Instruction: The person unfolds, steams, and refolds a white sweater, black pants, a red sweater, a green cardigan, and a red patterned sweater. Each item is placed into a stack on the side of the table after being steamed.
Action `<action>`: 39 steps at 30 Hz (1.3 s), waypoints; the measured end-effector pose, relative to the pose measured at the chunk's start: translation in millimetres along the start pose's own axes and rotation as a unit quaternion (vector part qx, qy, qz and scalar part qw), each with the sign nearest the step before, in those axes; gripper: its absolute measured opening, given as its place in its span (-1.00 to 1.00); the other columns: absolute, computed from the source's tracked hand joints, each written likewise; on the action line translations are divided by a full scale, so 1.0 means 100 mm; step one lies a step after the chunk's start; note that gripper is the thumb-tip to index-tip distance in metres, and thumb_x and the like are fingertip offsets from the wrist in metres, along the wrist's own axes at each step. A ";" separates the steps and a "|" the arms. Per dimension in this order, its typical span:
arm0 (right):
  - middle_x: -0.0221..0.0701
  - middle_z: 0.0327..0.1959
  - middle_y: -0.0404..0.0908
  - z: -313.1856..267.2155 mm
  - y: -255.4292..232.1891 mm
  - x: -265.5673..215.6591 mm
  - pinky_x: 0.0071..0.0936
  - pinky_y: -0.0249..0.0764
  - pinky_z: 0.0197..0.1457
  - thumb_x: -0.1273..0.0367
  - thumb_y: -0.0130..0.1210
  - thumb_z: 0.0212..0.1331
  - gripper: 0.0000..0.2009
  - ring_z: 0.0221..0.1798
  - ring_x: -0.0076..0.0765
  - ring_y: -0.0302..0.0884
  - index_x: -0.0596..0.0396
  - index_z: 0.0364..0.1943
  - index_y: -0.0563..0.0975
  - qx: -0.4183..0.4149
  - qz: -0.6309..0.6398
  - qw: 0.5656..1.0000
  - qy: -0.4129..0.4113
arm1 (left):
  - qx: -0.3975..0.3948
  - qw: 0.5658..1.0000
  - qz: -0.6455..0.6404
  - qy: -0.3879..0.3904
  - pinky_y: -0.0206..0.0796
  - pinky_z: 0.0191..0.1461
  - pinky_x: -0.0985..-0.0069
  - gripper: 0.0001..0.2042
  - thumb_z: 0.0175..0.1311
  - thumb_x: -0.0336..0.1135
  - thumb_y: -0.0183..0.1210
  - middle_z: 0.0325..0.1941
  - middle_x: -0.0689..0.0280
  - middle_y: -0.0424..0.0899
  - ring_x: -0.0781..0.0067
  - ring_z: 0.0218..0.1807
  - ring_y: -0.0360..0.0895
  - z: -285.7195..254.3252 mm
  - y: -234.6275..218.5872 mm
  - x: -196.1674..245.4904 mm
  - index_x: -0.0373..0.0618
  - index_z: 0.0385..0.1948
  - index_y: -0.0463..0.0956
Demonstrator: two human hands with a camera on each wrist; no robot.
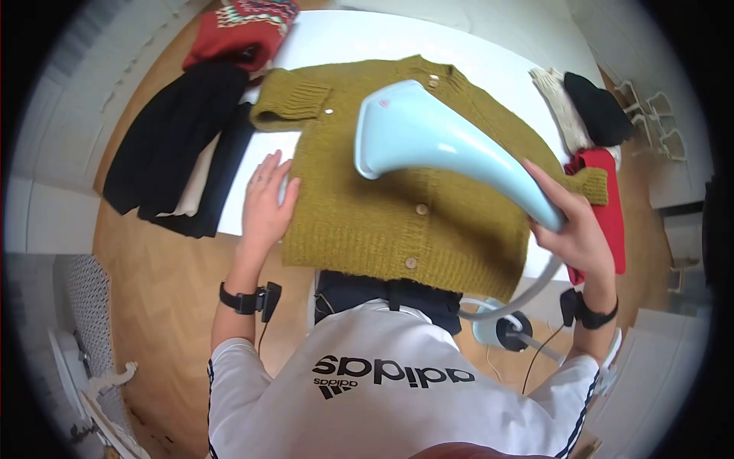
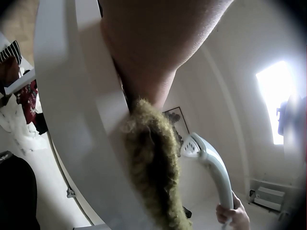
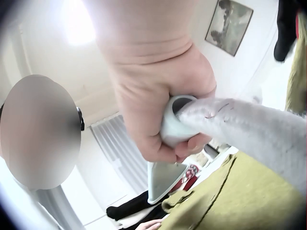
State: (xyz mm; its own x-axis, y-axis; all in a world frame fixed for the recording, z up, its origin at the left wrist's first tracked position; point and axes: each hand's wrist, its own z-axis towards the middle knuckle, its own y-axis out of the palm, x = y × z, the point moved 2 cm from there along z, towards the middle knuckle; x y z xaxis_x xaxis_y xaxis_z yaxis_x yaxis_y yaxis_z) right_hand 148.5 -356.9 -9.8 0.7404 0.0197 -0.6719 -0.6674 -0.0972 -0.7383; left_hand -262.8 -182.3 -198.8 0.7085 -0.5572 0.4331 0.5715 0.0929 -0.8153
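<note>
An olive knitted cardigan [image 1: 359,222] with buttons lies spread on a white table [image 1: 336,30]. The right hand [image 1: 577,233] grips the handle of a light blue garment steamer [image 1: 436,134], whose head is over the cardigan's upper part. In the right wrist view, the fingers of the right hand [image 3: 158,105] curl round the steamer's handle [image 3: 175,129], and a grey hose [image 3: 249,129] leaves its end. The left hand [image 1: 267,203] rests flat at the cardigan's left edge, fingers extended. In the left wrist view, olive knit [image 2: 156,163] hides its fingers.
Black garments [image 1: 168,145] and a red patterned knit [image 1: 245,34] lie at the left. A cream knit [image 1: 562,107], a black item [image 1: 596,111] and a red garment [image 1: 612,222] lie at the right. The steamer's base [image 1: 493,329] stands on the floor beside the person.
</note>
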 end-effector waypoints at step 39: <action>-0.17 -0.03 0.67 -0.65 0.07 0.76 -0.45 0.54 0.07 0.66 0.24 0.00 -0.26 -0.08 -0.29 0.66 0.09 0.41 0.46 0.255 -0.106 0.961 -0.017 | -0.014 0.999 -0.018 -0.029 0.14 0.57 0.16 -0.67 0.44 -0.32 0.17 0.42 0.02 0.51 -0.05 0.51 0.34 -0.02 -0.02 0.02 -0.29 0.14 0.56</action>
State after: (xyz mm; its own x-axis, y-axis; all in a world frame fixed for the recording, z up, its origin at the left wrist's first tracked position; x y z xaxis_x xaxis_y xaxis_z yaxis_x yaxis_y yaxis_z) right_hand 205.0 -420.6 -62.6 0.8665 0.0192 -0.4988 -0.4612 0.4131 -0.7853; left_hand -263.8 -185.1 -197.1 0.7113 -0.5114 0.4823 0.5850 0.0502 -0.8095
